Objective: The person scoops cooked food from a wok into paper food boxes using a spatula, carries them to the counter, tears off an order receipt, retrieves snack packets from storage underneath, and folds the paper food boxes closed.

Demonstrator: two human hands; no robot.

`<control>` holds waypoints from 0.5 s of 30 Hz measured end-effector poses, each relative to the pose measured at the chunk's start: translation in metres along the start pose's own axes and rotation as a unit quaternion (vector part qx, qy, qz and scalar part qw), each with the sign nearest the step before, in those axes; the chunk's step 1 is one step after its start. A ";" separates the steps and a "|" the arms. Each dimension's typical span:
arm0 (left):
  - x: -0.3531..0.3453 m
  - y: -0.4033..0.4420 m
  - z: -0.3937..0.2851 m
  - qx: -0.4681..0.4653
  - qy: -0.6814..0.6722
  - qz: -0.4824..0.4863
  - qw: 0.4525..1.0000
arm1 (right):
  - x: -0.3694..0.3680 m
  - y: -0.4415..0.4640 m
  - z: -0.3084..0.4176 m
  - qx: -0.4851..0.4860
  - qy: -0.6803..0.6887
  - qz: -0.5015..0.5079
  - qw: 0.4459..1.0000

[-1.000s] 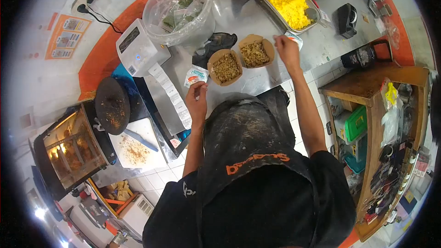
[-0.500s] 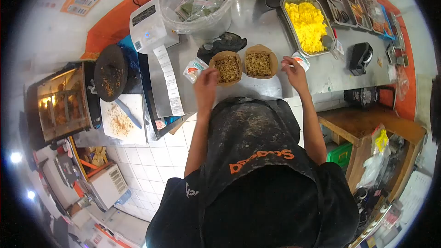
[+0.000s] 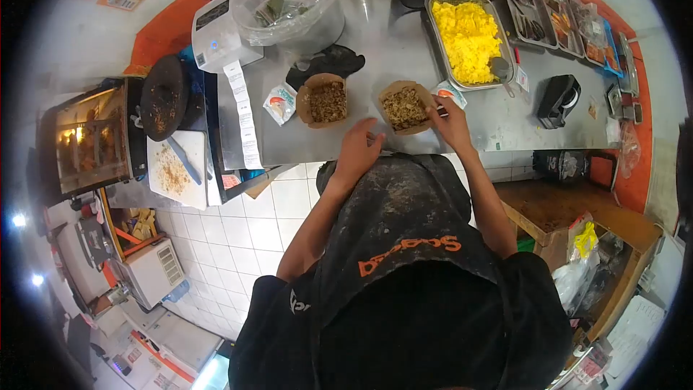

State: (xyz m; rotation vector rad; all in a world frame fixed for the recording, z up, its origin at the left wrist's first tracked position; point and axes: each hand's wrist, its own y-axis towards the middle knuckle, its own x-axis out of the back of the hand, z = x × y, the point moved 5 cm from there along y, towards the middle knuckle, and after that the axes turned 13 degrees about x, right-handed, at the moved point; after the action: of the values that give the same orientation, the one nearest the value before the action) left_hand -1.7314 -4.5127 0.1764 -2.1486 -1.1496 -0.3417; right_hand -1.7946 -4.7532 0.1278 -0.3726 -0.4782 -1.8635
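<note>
Two open brown cardboard food boxes, each filled with browned rice or a similar grainy food, stand on the steel counter. My right hand (image 3: 451,123) has its thumb and fingers closed at the right flap of the right box (image 3: 406,108), which sits slightly turned. Between the two boxes, at the counter's front edge, my left hand (image 3: 359,146) is empty, its thumb apart from the fingers. The left box (image 3: 323,102) is untouched. A printed white packet (image 3: 280,104) lies left of it, and another packet (image 3: 450,92) lies behind my right fingers.
A metal tray of yellow food (image 3: 468,43) with a spoon stands back right, near a black tape dispenser (image 3: 558,101). Back left are a clear tub (image 3: 289,11), a label printer (image 3: 220,36) with a paper strip, and a black cloth (image 3: 328,65). A knife (image 3: 184,161) lies on a cutting board.
The boxes stand farther apart. My left hand has left the left box's side and come down between them; my right hand has closed in on the right box. The view has shifted slightly.
</note>
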 end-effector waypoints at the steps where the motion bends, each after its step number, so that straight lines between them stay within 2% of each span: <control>1: -0.009 0.002 0.004 0.004 -0.001 -0.001 1.000 | -0.001 -0.003 0.008 -0.001 0.012 0.015 1.000; 3: -0.020 0.007 0.002 -0.011 -0.110 -0.002 0.994 | -0.004 -0.007 0.027 0.008 0.002 0.048 0.999; 4: -0.023 0.007 0.001 -0.007 -0.109 -0.001 0.994 | -0.007 -0.011 0.033 0.015 -0.008 0.076 0.997; 7: -0.027 0.013 -0.002 -0.054 -0.052 -0.044 0.996 | -0.013 -0.019 0.028 0.039 -0.012 0.075 0.996; 9: -0.034 0.021 0.003 -0.113 -0.023 -0.050 0.992 | -0.012 -0.020 0.025 0.045 -0.013 0.074 0.996; 10: -0.035 0.019 0.000 -0.111 -0.022 -0.049 0.992 | -0.008 -0.018 0.022 0.043 0.014 0.045 0.998; 12: -0.027 0.018 -0.002 -0.042 -0.099 -0.083 0.991 | -0.004 -0.013 0.014 0.040 0.044 0.013 0.998; 14: -0.024 0.024 -0.001 -0.042 -0.119 -0.092 0.988 | 0.001 -0.010 -0.006 -0.037 0.177 -0.004 0.984; 15: -0.021 0.028 -0.001 -0.043 -0.141 -0.103 0.984 | 0.002 -0.007 -0.007 -0.070 0.230 0.024 0.970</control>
State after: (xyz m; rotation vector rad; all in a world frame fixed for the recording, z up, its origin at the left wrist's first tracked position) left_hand -1.7202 -4.5380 0.1545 -2.2084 -1.5488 -0.1826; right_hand -1.8024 -4.7564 0.1213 -0.0351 -0.0216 -1.8651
